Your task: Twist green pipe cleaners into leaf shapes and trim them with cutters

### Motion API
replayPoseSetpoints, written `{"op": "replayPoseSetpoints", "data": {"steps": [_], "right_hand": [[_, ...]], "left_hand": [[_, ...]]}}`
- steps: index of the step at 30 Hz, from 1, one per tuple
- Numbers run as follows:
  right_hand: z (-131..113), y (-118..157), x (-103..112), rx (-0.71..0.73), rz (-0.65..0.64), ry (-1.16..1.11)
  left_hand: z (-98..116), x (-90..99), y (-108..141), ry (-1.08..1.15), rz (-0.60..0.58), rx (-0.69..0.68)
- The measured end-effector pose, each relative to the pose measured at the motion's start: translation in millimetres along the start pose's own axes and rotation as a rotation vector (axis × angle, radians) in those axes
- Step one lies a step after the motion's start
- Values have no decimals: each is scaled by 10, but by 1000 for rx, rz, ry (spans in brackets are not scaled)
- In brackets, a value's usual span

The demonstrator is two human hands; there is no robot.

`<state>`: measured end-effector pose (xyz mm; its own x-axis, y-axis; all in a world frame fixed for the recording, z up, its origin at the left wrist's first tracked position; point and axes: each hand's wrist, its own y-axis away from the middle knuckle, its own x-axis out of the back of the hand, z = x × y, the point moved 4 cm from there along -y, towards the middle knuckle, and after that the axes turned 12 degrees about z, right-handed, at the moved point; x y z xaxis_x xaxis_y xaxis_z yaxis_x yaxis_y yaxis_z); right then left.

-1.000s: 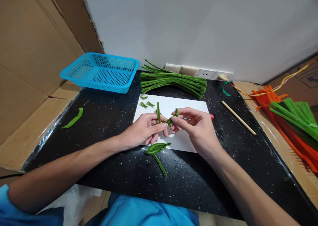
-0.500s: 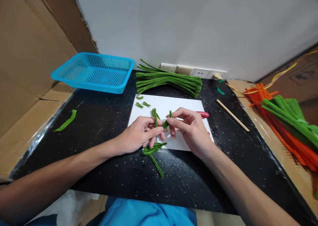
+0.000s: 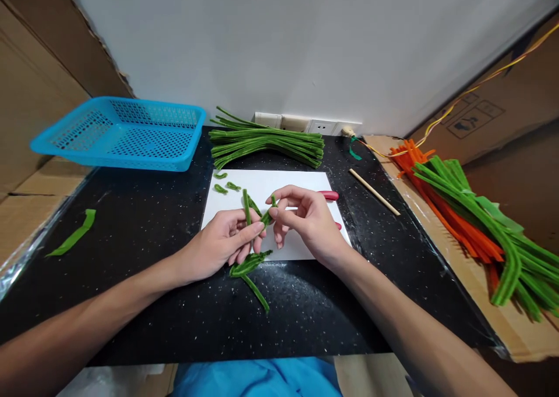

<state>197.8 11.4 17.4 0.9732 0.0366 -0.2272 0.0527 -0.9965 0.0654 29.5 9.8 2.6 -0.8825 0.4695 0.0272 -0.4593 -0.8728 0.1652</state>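
My left hand (image 3: 222, 237) pinches a green pipe cleaner (image 3: 247, 205) between thumb and fingers, one end sticking up. My right hand (image 3: 305, 219) has thumb and forefinger closed on a short bent part of it. Just below my left fingers is a leaf-shaped folded pipe cleaner (image 3: 250, 263) with a straight tail; whether it joins the held piece I cannot tell. Beneath my hands lies a white board (image 3: 283, 178), with small bent green pieces (image 3: 220, 188) at its far left corner. Beside my right hand, red handles (image 3: 329, 195) show, the rest of that tool being hidden.
Behind the board lies a bundle of green pipe cleaners (image 3: 266, 144). A blue basket (image 3: 192, 152) stands back left, a green strip (image 3: 74, 237) in front of it. On the right are a wooden stick (image 3: 374, 192), orange pipe cleaners (image 3: 454, 222) and another green bundle (image 3: 480, 205).
The view has turned to the right, so everything sits further left and more of the right-hand bundles shows. Both hands keep their pinch on the green pipe cleaner, with only slight finger movement.
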Motion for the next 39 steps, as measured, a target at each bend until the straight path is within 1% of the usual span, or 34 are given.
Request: {"op": "replayPoseSetpoints", "data": {"steps": [9,12,15,18,21,23,26,29,31,33,35,39], "right_hand": [[0,-1,-5,-46,-25,-24],[2,-10,1,-43,-37,-1],[2,-28,2,-7,-34,12],[5,-28,-21,11,-51,15],[14,-12,-47,-6,-74,1],[16,-1,-54,-14,-76,-11],[22,10,-60,-30,-80,-33],[29,19,-79,-43,-111,-25],[30,26,-93,-43,-133,-13],[27,31,-99,-39,-141,-1],[22,34,-96,-32,-143,10],[12,24,-60,-9,-113,51]], "left_hand": [[57,-2,21,-94,-90,0],[51,-2,9,-88,-81,2],[31,8,4,-64,-64,21],[27,-19,33,-53,-135,31],[60,-57,83,-41,-211,-8],[87,-59,111,-91,-207,-46],[121,-31,138,-279,-164,-102],[134,6,151,-428,-149,-116],[129,18,152,-450,-162,-112],[122,14,147,-408,-176,-112],[111,-1,131,-305,-173,-94],[64,-24,75,-90,-112,-26]]}}
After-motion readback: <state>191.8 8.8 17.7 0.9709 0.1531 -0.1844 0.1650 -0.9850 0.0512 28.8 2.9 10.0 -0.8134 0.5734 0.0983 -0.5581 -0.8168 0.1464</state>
